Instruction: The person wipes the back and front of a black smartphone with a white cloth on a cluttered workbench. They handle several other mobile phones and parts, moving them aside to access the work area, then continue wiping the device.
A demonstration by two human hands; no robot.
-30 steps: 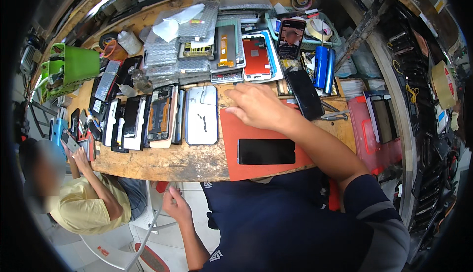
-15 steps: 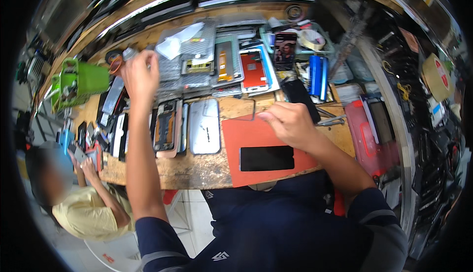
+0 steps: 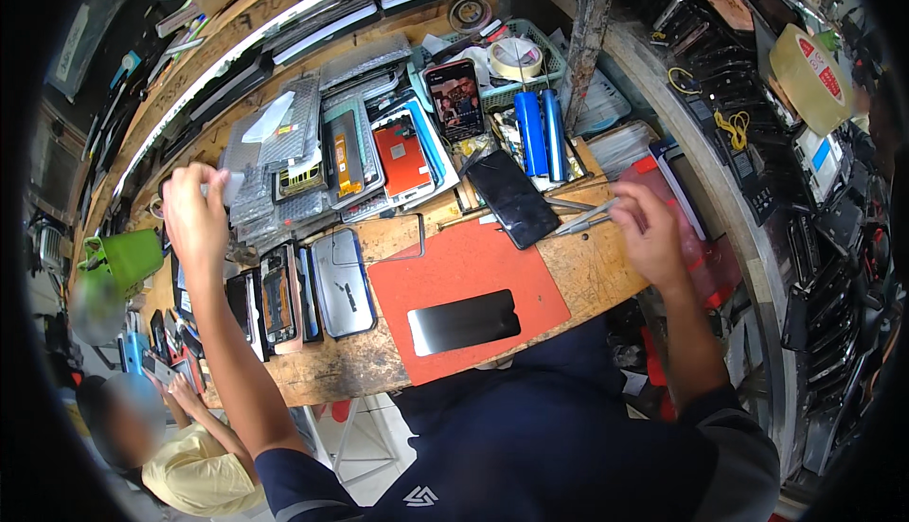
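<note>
My left hand [image 3: 197, 224] is raised at the left over the table, its thumb and fingers pinching a small whitish translucent piece [image 3: 234, 187]. On the right, my right hand [image 3: 650, 233] has closed finger and thumb on the end of metal tweezers [image 3: 585, 222], low over the wood. A dark phone screen [image 3: 464, 323] lies flat on the orange-red mat [image 3: 544, 300], apart from both hands. Left of the mat rests a phone back cover [image 3: 343, 285], with a thin clear frame [image 3: 409, 249] partly over it. A black phone [image 3: 514, 198] lies beside the tweezers.
Bubble-wrapped parts [image 3: 284, 148] and phone screens are stacked behind the mat. A lit phone [image 3: 456, 101] leans by a basket [image 3: 554, 63] with tape rolls. A green basket [image 3: 133, 257] stands at left. Another person [image 3: 194, 465] in yellow sits at lower left, handling a phone.
My right hand has moved from above the mat to the tweezers on the right. My left hand now shows a small translucent piece in its fingers. The view has turned rightward.
</note>
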